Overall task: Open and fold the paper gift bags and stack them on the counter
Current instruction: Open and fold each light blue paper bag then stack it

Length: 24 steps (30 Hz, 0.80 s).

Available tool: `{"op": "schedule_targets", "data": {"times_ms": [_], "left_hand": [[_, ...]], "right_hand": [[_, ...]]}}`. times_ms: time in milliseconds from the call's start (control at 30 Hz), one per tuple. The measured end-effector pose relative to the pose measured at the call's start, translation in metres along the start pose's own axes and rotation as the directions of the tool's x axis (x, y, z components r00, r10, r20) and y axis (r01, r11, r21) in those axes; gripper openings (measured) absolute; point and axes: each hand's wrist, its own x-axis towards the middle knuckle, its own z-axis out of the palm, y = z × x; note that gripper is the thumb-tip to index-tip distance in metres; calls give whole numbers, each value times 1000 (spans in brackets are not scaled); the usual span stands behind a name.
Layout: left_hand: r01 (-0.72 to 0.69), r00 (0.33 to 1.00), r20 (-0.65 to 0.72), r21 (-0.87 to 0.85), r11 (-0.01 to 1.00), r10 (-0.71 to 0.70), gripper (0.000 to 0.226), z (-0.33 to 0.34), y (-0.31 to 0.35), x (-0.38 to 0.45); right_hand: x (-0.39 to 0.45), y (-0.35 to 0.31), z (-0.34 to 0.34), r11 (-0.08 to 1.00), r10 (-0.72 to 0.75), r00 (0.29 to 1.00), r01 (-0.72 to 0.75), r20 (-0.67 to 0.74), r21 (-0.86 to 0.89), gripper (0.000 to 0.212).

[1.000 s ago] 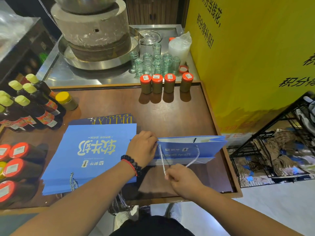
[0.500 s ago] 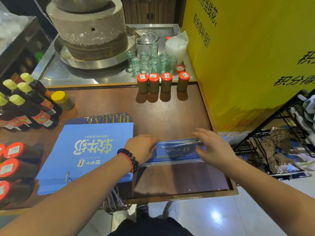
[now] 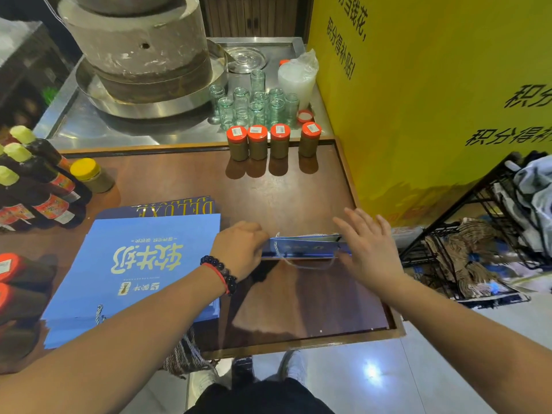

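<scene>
At the middle of the wooden surface (image 3: 283, 201), the left hand (image 3: 239, 249) grips the left end of a small blue gift bag (image 3: 301, 249) with curled fingers, while the right hand (image 3: 370, 249) presses straight fingers against its right end. A stack of flat blue bags (image 3: 134, 273) lies just left.

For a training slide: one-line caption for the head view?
Left hand grips a small blue gift bag; open right hand flattens it beside the stack of bags.
</scene>
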Motion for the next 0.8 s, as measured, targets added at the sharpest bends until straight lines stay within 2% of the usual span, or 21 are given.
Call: {"op": "schedule_targets", "data": {"times_ms": [100,233,367,500,567,667,700,800], "left_hand": [[-41,998,-46,53,998,43,23,2,6,8],[-46,998,-32,38,998,48,17,40,2,-1],[11,992,125,30,999,-15,22,98,-5,-24],[109,943,312,41,993,-117,26,155,-8,-44],[151,923,354,31,988,-152,31,179,-8,-51],[223,912,357,-16,975,-203,48,196,3,-59],[244,911,354,-43,969,-213,54,199,9,-61],[238,889,417,-67,969,-189,72,199,39,-65]], "right_hand": [[14,13,14,999,-36,994,37,99,-12,29],[2,19,51,994,-100,984,93,147,54,45],[-30,16,111,989,-132,957,110,259,98,51],[-58,9,161,998,-55,903,41,426,42,58],[-65,3,181,999,10,871,-32,491,36,61],[-68,-15,193,986,137,848,-167,511,14,57],[-69,-25,192,985,148,861,-174,487,10,56],[-72,-63,188,994,34,901,-73,432,75,56]]}}
